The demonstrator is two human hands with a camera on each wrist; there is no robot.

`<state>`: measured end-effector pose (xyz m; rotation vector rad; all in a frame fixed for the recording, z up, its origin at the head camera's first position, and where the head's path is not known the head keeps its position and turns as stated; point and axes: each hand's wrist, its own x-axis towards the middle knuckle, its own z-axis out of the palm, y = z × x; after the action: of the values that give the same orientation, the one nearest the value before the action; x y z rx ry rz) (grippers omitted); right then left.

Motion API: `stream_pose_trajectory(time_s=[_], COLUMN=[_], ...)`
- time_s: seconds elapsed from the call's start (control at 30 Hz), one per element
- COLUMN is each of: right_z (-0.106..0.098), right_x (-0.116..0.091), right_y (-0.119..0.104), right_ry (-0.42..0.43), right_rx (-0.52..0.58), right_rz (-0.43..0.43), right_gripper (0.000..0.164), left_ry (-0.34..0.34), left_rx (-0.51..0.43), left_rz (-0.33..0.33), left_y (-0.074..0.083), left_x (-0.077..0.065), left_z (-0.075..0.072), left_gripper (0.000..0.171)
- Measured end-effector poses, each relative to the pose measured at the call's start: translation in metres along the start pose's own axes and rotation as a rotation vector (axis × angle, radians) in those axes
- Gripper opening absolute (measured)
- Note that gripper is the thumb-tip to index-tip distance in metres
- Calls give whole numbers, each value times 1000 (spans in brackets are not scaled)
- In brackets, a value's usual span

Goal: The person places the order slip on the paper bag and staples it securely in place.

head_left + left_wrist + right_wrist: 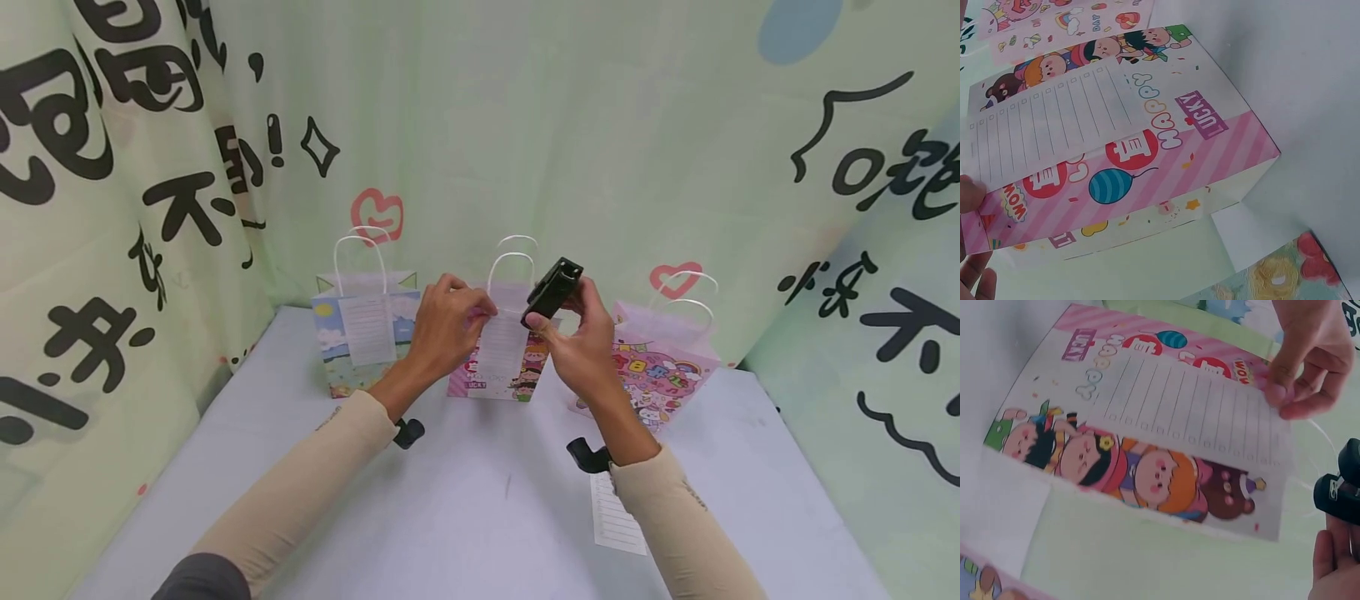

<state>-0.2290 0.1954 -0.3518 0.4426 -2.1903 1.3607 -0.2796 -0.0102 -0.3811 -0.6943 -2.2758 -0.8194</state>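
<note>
My left hand pinches the top edge of a lined checklist sheet together with the rim of the middle paper gift bag. In the left wrist view the thumb presses on the sheet's corner, with other fingers behind the bag. The sheet lies flat against the bag's front, over cartoon children and pink stripes. My right hand grips a small black stapler, tilted, beside the bag's top right rim. In the right wrist view the stapler sits apart from the sheet.
To the left stands a blue landscape gift bag with a lined sheet on its front. A pink cartoon gift bag stands to the right. Another lined sheet lies on the white table, partly under my right forearm. Printed curtains surround the table.
</note>
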Motion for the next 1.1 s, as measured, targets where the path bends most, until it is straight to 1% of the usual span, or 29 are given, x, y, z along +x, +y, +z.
stream_pose_trajectory(time_s=[0.1,0.27,0.47,0.7,0.83,0.93,1.1], right_z=[-14,-37,-61,-84,-96,-104,-116], right_x=[-9,-29,-56,-91,-110,-123,-138], right_y=[-3,-1,9,24,31,35,42], right_ry=[20,7,14,22,11,3,-5], right_rx=[-60,-164,-277,-399,-461,-506,-575], right_rz=[-1,34,59,91,136,181,251], right_gripper=[59,65,71,71,71,76,77], left_ry=[-2,-2,-3,-2,5,8,6], left_rx=[2,12,7,-3,-5,-1,2], left_rz=[1,6,9,8,13,16,14], left_y=[1,1,0,1,2,1,-2], left_x=[0,0,-1,-2,-2,-2,-4], left_z=[1,3,4,5,5,5,4], left_gripper=[4,4,4,6,6,6,5])
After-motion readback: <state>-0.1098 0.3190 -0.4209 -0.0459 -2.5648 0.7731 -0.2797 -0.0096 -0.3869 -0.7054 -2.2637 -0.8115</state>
